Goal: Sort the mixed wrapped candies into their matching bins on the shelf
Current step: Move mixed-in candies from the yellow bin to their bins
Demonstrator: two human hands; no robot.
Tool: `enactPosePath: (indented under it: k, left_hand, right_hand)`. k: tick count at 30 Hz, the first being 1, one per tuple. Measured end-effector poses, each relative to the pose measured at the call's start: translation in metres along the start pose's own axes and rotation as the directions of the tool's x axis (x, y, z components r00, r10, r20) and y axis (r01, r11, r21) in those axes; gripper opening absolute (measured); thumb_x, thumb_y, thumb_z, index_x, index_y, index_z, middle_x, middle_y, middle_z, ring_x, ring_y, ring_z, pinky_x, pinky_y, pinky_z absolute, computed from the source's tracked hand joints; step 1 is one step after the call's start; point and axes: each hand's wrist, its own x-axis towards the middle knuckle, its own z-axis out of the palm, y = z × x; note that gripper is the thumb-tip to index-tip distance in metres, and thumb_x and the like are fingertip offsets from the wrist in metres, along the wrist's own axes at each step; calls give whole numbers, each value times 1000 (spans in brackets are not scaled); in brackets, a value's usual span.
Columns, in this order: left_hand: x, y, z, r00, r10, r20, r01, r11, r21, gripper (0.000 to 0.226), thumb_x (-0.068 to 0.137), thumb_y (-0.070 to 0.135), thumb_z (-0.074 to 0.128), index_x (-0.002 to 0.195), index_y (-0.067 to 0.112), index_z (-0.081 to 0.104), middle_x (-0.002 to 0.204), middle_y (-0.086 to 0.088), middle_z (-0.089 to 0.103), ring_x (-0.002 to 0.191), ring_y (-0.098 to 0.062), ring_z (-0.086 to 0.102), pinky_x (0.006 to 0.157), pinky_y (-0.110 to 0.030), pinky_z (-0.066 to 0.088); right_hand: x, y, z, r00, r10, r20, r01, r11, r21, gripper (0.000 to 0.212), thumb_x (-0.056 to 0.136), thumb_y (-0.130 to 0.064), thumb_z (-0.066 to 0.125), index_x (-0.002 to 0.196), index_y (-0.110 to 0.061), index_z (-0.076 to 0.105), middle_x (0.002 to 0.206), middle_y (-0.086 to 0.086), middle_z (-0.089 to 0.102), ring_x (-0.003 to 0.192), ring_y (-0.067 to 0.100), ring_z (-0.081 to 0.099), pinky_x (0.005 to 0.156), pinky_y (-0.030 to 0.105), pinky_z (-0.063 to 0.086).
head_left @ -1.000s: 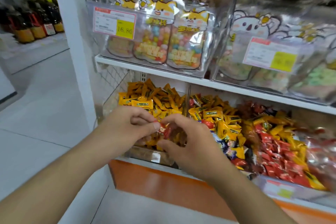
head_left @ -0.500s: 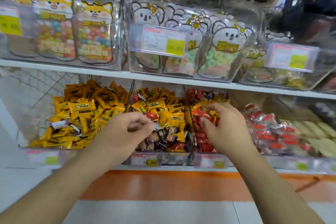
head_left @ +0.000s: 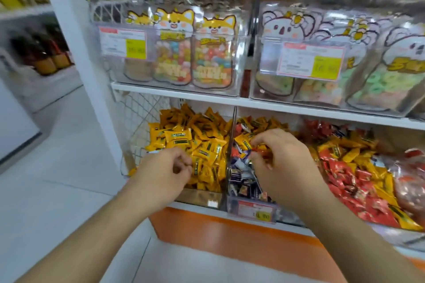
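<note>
At the centre of the frame, the person's right hand (head_left: pixel 279 163) pinches a small red candy (head_left: pixel 257 149) over the middle bin (head_left: pixel 250 208) of mixed wrappers. The left hand (head_left: pixel 164 173), fingers curled, hovers over the left bin's yellow candies (head_left: pixel 195 138); whether it holds anything is unclear. Red candies (head_left: pixel 345 174) fill the right bin. Bagged sweets (head_left: pixel 195 53) sit on the upper shelf.

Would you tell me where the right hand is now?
The right hand is over the mixed middle bin, just right of the clear divider.
</note>
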Motion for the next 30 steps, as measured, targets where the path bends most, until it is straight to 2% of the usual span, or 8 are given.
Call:
enactPosePath:
  k: [8,12,17,20,23,26,28,30]
  left_hand:
    - [-1,-63,-45,992,-42,-118,53,994,94,28,92,14,71,101,39,68,93,22,69,85,9,62,75,-3,43]
    - [6,-79,-39,995,26,-95,-11,988,155,37,97,12,63,131,27,64,125,11,63,106,-8,60,92,-23,47]
    - [19,-81,-25,998,40,-42,-33,986,162,49,100,9,57,146,25,51,137,7,57,122,-15,55,98,-18,39]
    - [27,-83,-18,1000,24,-4,-23,985,172,43,100,14,54,141,26,50,131,1,61,113,-21,58,94,-31,48]
    - [32,-83,-13,999,-24,-35,31,975,222,33,98,20,60,130,27,58,114,-1,69,97,-22,64,79,-35,52]
    - [32,-82,-11,993,-41,-112,63,978,198,35,92,19,71,126,28,67,112,6,72,97,-16,65,75,-19,47]
    - [32,-79,-10,987,-53,-149,76,986,151,32,90,14,74,119,27,70,104,12,71,89,-7,62,66,-3,37]
    - [30,-76,-10,983,-63,-170,85,989,121,28,88,11,76,111,27,73,93,15,67,80,-1,57,61,1,36]
  right_hand:
    - [35,-65,83,957,-177,232,167,984,64,25,100,-25,59,125,-23,61,127,-6,60,124,16,50,97,37,51]
    - [50,-83,115,937,-160,312,130,985,114,31,101,-22,59,132,-23,61,129,-3,59,122,19,51,95,42,52]
    - [66,-94,151,932,-75,355,7,982,189,35,97,-25,67,129,-37,61,125,-10,63,113,16,58,88,34,52]
    - [71,-91,159,918,-53,393,-28,980,198,46,97,-24,69,140,-35,57,138,-10,59,124,15,54,94,27,45]
    - [74,-84,160,914,-73,399,-14,978,210,51,96,-20,69,143,-32,55,141,-6,57,129,16,52,106,34,47]
    - [73,-79,161,919,-70,389,-13,978,206,53,94,-15,71,141,-36,57,134,-8,60,123,13,54,102,36,51]
    - [72,-76,161,922,-67,381,-23,974,225,52,92,-11,72,136,-36,60,120,-11,64,106,8,56,90,31,52]
    - [71,-73,158,921,-61,385,-37,970,242,48,91,-8,71,131,-34,63,109,-13,63,89,1,52,81,26,50]
